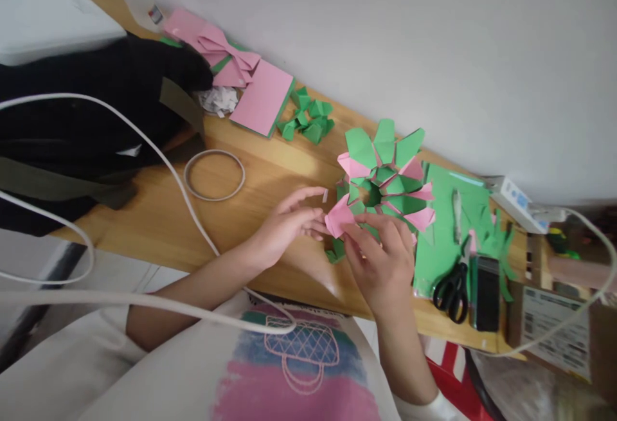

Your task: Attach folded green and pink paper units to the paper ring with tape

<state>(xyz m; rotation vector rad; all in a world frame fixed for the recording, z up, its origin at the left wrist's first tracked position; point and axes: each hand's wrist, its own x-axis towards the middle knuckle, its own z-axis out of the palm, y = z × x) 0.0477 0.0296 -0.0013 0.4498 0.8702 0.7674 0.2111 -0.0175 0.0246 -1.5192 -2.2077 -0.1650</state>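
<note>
A paper flower (pixel 371 193) with green and pink folded petals stands on the table in front of me. My right hand (pixel 380 257) is closed, pinching the edge of a pink paper petal (pixel 340 216) at the flower's near left side. My left hand (pixel 294 220) is just left of that petal, its fingers apart and curved, the thumb and lower fingers close to the paper. A small pale strip (pixel 324 196), perhaps tape, clings to its index fingertip. Whether the left fingers touch the petal I cannot tell.
Right of the flower lie a green mat (pixel 434 241), a pale cutter (pixel 457 215), black-handled scissors (pixel 453 289) and a dark phone-like object (pixel 486 292). Behind left are a smaller green paper piece (pixel 307 116), pink sheets (pixel 264 94) and a tape ring (pixel 214 175). A white cable (pixel 159 151) crosses the left side.
</note>
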